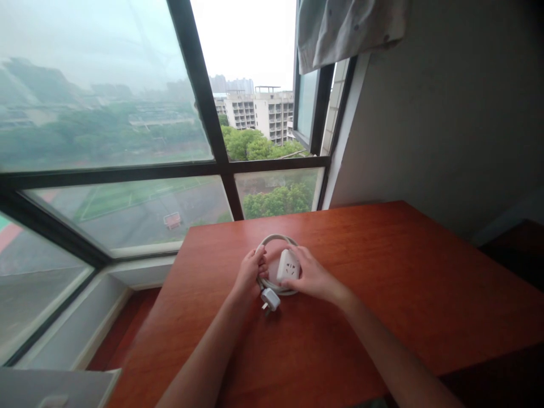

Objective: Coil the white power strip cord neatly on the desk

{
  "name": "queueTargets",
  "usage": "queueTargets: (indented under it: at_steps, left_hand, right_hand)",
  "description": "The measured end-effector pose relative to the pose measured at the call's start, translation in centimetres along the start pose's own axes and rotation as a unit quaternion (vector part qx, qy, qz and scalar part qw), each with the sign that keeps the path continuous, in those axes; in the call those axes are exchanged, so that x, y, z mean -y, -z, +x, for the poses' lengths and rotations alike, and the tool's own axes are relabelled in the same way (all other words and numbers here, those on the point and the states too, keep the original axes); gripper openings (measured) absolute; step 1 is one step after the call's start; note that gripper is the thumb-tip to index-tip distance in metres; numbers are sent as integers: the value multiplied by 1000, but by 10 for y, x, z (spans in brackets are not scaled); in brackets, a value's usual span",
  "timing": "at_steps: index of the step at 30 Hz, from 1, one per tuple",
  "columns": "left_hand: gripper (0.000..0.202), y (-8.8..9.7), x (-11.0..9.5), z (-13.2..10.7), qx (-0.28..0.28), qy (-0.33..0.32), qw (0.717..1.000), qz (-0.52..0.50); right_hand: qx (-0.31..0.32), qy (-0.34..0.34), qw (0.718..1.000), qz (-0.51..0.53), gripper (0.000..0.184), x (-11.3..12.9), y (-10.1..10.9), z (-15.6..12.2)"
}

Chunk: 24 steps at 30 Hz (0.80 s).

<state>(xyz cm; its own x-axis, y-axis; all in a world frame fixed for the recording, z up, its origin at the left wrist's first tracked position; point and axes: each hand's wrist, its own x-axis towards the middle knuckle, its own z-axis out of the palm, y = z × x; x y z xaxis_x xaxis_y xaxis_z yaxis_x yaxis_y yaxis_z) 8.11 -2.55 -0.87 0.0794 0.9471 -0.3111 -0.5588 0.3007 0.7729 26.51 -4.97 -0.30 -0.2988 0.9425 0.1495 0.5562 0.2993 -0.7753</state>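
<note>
A white extension cord (278, 236) is coiled in a loop above the reddish-brown tabletop (382, 255). My left hand (251, 271) has its fingers closed round the left side of the coil. Just below that hand hangs the white plug (271, 300), its metal prongs pointing down and left. In my right hand (312, 275) is the socket block (288, 266), held between thumb and fingers at its right side. The slots on its face look toward me. Part of the cord behind the block and the fingers is hidden.
Dark-framed windows (223, 168) stand beyond the table's far and left edges, one pane swung open. A curtain (351, 31) hangs at the top, beside a grey wall (425, 124) on the right. At the lower left is a pale ledge (59, 385).
</note>
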Motion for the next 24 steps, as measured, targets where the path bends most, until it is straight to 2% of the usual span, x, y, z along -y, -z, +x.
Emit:
queueTargets:
  at_steps: [3, 7, 10, 13, 18, 21, 24]
  left_hand:
    - [43, -1, 0, 0, 0, 4, 1000, -4]
    - [43, -4, 2, -2, 6, 6, 1000, -2]
    - [44, -4, 3, -3, 10, 5, 1000, 0]
    - [44, -2, 4, -1, 10, 15, 1000, -2]
    - [42, 2, 5, 5, 2, 20, 1000, 0]
    - [41, 1, 5, 5, -3, 28, 1000, -12]
    - [40, -1, 4, 3, -9, 36, 999, -24]
  right_hand:
    - [16, 40, 999, 33, 82, -4, -3, -8]
    - [-38, 10, 999, 7, 81, -7, -13, -5]
    - [-40, -9, 997, -57, 86, -6, -17, -1]
    - [-18, 2, 993, -117, 84, -5, -11, -1]
    - [27, 4, 984, -173, 81, -6, 10, -4]
    - [31, 8, 986, -162, 73, -7, 18, -8]
    - [-33, 22, 989, -140, 54, -2, 15, -18]
